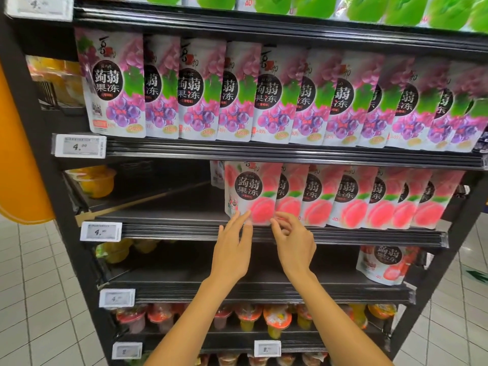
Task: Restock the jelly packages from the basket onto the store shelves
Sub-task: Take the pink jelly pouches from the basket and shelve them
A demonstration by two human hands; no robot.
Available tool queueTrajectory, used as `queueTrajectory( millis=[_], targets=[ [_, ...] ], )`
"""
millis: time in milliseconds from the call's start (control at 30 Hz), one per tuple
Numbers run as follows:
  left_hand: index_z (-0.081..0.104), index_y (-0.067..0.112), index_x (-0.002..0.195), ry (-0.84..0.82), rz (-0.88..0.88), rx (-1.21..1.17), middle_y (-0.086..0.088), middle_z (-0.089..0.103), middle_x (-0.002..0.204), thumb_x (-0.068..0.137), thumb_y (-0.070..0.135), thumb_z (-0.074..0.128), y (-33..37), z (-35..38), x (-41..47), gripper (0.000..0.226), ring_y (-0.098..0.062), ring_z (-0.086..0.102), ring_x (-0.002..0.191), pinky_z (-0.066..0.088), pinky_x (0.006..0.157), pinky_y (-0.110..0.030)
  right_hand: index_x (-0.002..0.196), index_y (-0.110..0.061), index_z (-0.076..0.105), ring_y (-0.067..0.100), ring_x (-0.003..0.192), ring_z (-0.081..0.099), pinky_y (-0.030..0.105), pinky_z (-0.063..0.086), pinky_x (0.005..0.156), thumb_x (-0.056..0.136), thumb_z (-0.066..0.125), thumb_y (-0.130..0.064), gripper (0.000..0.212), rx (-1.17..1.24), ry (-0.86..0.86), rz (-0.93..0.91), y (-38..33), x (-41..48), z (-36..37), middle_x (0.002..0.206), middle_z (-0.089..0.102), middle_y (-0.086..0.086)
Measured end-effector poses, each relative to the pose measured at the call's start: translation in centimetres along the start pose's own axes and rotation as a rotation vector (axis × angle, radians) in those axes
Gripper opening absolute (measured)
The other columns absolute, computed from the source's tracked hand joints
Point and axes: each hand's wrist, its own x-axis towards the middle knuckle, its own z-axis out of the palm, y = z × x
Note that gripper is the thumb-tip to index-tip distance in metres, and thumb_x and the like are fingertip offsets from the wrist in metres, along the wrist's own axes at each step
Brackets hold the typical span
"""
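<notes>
Left hand (232, 247): nearest to me, with its forearm coming up from the bottom edge. The fingers (244, 216) are straight and spread, their tips touch the bottom of the peach pouch (248, 191), and they grip nothing.
Right hand (294, 244): just beside the left one. Its fingers are loosely curled at the pouch's lower right corner, and I cannot tell whether they pinch it or only brush it.
Peach pouch: stands upright at the front of the middle shelf (184, 229), at the left end of the peach row (351, 199), overlapping the next pouch to its right.
Peach row: runs from the middle of the shelf to its right end, each pouch lapping over the next. I see bare shelf to the left of it.
Tag (101, 231): clipped to the left end of that shelf's front edge. I read a 4 on it.
Grape pouches (237, 93): a full row on the shelf above, upright and overlapping.
Green pouches (369, 6): on the top shelf, cut off by my view.
Red pouch (383, 262): one shelf below the hands, at the far right.
Cups (274, 320): lidded jelly cups in a row lower down, below both forearms.
Orange cups (96, 180): on the left side rack, well apart from the hands.
</notes>
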Motion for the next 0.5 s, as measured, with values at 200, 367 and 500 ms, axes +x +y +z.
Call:
queueTrajectory(
  millis=[200, 367, 500],
  targets=[
    [0.062, 0.026, 0.123, 0.18, 0.033, -0.163, 0.013, 0.061, 0.126, 0.104, 0.026, 0.037, 0.0, 0.2, -1.9, 0.031, 0.001, 0.051, 0.121, 0.039, 0.104, -0.02, 0.104, -0.026, 0.071, 0.002, 0.072, 0.07, 0.033, 0.058, 0.068, 0.093, 0.064, -0.036, 0.016, 0.149, -0.011, -0.044, 1.7, -1.3, -0.5, 0.079, 0.075, -0.012],
    [0.067, 0.018, 0.109, 0.23, -0.051, -0.203, 0.009, 0.066, 0.11, 0.102, 0.016, 0.042, -2.5, 1.2, -4.3, 0.026, -0.007, 0.057, 0.108, 0.044, 0.092, -0.021, 0.102, -0.024, 0.07, 0.004, 0.074, 0.07, 0.042, 0.059, 0.067, 0.095, 0.063, -0.029, 0.011, 0.261, -0.093, 0.036, 4.8, -4.5, -0.6, 0.077, 0.074, -0.013],
    [0.067, 0.021, 0.101, 0.182, -0.202, -0.199, 0.015, 0.066, 0.1, 0.1, 0.015, 0.044, -6.7, 2.9, -7.7, 0.024, 0.003, 0.058, 0.097, 0.043, 0.083, -0.011, 0.1, -0.024, 0.069, 0.005, 0.069, 0.069, 0.033, 0.057, 0.063, 0.096, 0.062, -0.029, 0.009, 0.262, -0.176, 0.148, 8.5, -9.0, -0.4, 0.072, 0.072, -0.013]
  ],
)
